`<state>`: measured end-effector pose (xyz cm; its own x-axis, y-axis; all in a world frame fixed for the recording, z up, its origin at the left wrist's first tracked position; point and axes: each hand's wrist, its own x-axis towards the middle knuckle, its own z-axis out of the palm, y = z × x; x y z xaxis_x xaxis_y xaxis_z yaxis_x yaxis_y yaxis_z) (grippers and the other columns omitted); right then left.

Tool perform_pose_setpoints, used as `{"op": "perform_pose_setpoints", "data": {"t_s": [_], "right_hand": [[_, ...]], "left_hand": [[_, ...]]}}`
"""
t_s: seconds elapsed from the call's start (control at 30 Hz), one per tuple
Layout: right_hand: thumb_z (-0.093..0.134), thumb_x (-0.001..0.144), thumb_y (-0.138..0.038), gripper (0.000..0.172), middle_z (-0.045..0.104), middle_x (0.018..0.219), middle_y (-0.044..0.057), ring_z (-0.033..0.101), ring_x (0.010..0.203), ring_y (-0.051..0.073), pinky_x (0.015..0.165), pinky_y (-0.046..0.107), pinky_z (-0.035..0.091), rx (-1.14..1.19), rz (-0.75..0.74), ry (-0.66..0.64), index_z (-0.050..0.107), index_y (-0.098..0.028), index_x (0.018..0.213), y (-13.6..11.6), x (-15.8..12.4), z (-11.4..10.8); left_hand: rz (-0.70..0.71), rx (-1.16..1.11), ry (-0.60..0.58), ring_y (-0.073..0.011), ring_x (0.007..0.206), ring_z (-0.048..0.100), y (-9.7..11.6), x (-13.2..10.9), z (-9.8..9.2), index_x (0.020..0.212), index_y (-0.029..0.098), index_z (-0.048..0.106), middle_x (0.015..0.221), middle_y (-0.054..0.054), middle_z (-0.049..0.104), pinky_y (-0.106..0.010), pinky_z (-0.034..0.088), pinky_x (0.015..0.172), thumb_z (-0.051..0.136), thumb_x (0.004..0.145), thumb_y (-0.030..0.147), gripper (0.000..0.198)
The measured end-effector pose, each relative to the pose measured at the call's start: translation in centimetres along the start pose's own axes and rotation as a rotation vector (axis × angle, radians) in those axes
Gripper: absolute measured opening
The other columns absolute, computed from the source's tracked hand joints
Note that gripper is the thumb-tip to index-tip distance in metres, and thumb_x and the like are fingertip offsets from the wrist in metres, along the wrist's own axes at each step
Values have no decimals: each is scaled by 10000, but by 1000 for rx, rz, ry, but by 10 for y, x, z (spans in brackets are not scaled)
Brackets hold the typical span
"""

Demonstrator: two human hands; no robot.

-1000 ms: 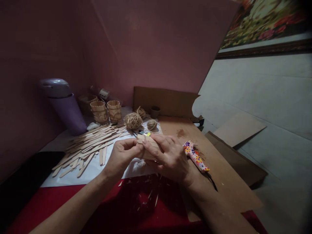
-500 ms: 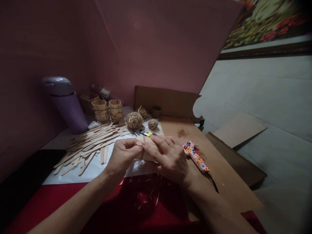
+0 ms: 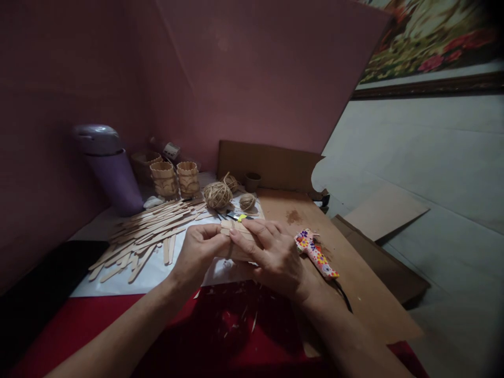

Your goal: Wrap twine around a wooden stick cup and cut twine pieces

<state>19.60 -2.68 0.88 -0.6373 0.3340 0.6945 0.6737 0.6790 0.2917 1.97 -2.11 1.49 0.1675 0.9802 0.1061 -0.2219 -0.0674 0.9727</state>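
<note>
Between my two hands I hold a small piece made of wooden craft sticks, with twine around it. My left hand pinches its left end, fingers closed. From the right, my right hand grips it with fingers laid over the top; most of the piece is hidden beneath them. Just beyond lies a cutter with a yellow part. Loose wooden craft sticks are heaped on white paper to the left. A glue gun with a flowered cover rests on cardboard beside my right hand.
Twine balls and a small brown pot stand behind my hands. Craft-stick cups and a purple flask are at the back left. A cardboard sheet covers the right side; wood scraps dot the red cloth.
The view has shifted very slightly. Both hands keep the same hold on the craft-stick piece, and nothing else has visibly moved.
</note>
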Motion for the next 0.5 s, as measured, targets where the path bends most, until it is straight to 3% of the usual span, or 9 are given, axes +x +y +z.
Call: {"op": "perform_pose_setpoints", "data": {"t_s": [0.37, 0.5], "right_hand": [[540, 857, -393, 447, 601, 1172, 147, 543, 1093, 259, 850, 420, 457, 8, -4, 10, 549, -187, 1254, -1, 1, 1], [565, 843, -365, 451, 592, 1198, 131, 531, 1117, 249, 888, 427, 452, 10, 15, 30, 533, -201, 1262, 3, -3, 4]], "left_hand": [[16, 14, -3, -123, 529, 496, -2, 0, -2, 535, 127, 621, 518, -4, 558, -243, 406, 562, 591, 663, 185, 144], [93, 24, -88, -126, 568, 488, 0, -1, -2, 569, 130, 627, 565, -9, 569, -244, 398, 583, 507, 649, 124, 145]]}}
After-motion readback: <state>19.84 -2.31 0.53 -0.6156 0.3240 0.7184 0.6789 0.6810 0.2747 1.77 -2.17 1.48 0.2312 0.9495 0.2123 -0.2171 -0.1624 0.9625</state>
